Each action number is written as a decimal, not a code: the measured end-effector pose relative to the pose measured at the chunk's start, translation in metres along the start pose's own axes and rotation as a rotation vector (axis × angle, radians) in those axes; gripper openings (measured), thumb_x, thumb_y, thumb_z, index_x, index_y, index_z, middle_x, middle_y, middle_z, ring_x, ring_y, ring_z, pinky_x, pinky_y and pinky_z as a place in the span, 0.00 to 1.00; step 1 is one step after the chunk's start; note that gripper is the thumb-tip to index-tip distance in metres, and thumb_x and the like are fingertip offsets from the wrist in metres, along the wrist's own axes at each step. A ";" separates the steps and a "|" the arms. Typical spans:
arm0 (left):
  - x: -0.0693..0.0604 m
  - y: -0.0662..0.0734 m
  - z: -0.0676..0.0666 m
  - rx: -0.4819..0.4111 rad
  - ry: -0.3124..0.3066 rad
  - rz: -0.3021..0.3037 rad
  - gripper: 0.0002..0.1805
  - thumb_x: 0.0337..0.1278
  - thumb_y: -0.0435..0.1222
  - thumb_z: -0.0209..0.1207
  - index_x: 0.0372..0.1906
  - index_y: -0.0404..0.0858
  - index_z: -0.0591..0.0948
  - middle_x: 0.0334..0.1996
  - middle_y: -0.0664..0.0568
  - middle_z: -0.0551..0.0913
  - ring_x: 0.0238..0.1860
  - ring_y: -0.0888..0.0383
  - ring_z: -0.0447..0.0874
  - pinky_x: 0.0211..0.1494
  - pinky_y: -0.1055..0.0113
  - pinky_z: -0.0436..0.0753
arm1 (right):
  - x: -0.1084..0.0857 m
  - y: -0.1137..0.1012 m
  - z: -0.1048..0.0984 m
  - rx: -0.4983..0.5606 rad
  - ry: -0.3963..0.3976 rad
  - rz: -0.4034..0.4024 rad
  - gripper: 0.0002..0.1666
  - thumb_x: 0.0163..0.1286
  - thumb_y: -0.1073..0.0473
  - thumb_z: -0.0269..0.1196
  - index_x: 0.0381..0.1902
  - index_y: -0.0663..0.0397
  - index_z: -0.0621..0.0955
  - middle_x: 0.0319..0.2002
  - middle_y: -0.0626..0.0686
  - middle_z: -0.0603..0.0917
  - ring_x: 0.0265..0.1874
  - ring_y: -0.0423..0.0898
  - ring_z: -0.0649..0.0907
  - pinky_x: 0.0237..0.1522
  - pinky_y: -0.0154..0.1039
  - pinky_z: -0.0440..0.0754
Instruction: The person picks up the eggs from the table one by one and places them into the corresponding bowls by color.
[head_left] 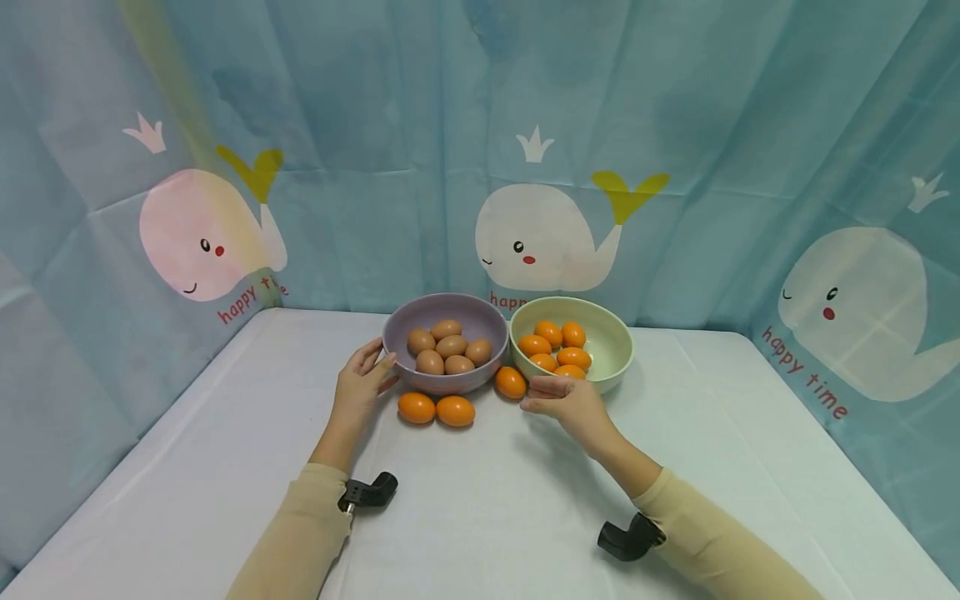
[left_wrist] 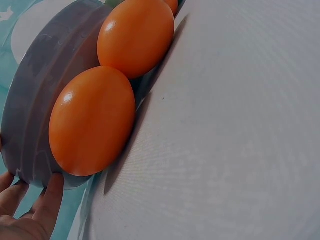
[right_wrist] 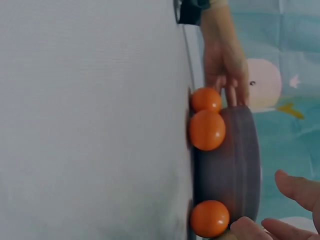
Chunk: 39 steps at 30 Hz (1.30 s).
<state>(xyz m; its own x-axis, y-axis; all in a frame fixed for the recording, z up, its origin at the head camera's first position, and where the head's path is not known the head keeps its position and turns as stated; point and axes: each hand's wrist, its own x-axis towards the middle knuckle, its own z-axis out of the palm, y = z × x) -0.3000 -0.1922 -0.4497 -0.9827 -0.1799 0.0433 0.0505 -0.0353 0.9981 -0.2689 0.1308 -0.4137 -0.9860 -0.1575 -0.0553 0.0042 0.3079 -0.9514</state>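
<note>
A purple bowl (head_left: 446, 382) holds several brown eggs (head_left: 452, 347). My left hand (head_left: 354, 400) touches its left side with extended fingers, also seen in the left wrist view with the fingertips (left_wrist: 53, 192) against the wall. Two orange eggs (head_left: 436, 409) lie on the table just before this bowl. Another orange egg (head_left: 510, 382) lies between the bowls at the front. Beside it, my right hand (head_left: 573, 410) hovers with straight fingers and holds nothing, in front of a green bowl (head_left: 613, 350). That bowl contains several orange eggs (head_left: 573, 358). The right wrist view shows its thumb (right_wrist: 295, 187) spread from the fingers.
The bowls stand side by side near the back edge of a white-covered table (head_left: 480, 517). Blue curtains (head_left: 390, 150) with whale prints hang behind and along both sides. Black wrist mounts (head_left: 371, 492) stick out from the sleeves.
</note>
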 end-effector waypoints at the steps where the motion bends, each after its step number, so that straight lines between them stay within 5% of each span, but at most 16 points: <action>1: 0.000 0.000 0.000 0.000 0.001 0.000 0.33 0.71 0.39 0.57 0.76 0.39 0.62 0.78 0.48 0.58 0.74 0.52 0.66 0.67 0.56 0.79 | 0.001 0.001 0.002 -0.007 0.001 0.003 0.30 0.62 0.60 0.71 0.61 0.65 0.79 0.59 0.61 0.83 0.59 0.54 0.83 0.65 0.47 0.81; 24: 0.001 -0.001 0.001 0.003 0.003 0.005 0.32 0.71 0.39 0.57 0.75 0.38 0.63 0.78 0.47 0.59 0.73 0.51 0.67 0.61 0.65 0.84 | 0.021 0.021 0.030 -0.063 0.044 0.024 0.40 0.58 0.63 0.74 0.65 0.73 0.72 0.65 0.65 0.75 0.65 0.57 0.77 0.66 0.49 0.77; 33: 0.001 -0.001 0.000 0.004 0.000 0.010 0.32 0.71 0.39 0.57 0.75 0.38 0.63 0.78 0.47 0.59 0.73 0.52 0.67 0.63 0.62 0.83 | 0.024 0.021 0.036 -0.007 0.078 0.063 0.37 0.57 0.64 0.74 0.62 0.73 0.75 0.57 0.67 0.83 0.52 0.54 0.86 0.55 0.41 0.87; 39: 0.001 0.000 0.000 0.006 -0.001 0.009 0.32 0.71 0.40 0.57 0.75 0.38 0.63 0.78 0.47 0.59 0.73 0.51 0.67 0.65 0.59 0.82 | 0.027 0.019 0.042 0.014 0.070 0.041 0.38 0.59 0.65 0.73 0.65 0.74 0.72 0.59 0.68 0.81 0.55 0.55 0.85 0.58 0.43 0.85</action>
<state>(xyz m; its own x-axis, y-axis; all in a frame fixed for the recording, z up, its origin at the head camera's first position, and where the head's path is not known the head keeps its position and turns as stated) -0.3005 -0.1927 -0.4500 -0.9825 -0.1790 0.0522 0.0581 -0.0279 0.9979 -0.2888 0.0926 -0.4464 -0.9942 -0.0791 -0.0732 0.0463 0.2994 -0.9530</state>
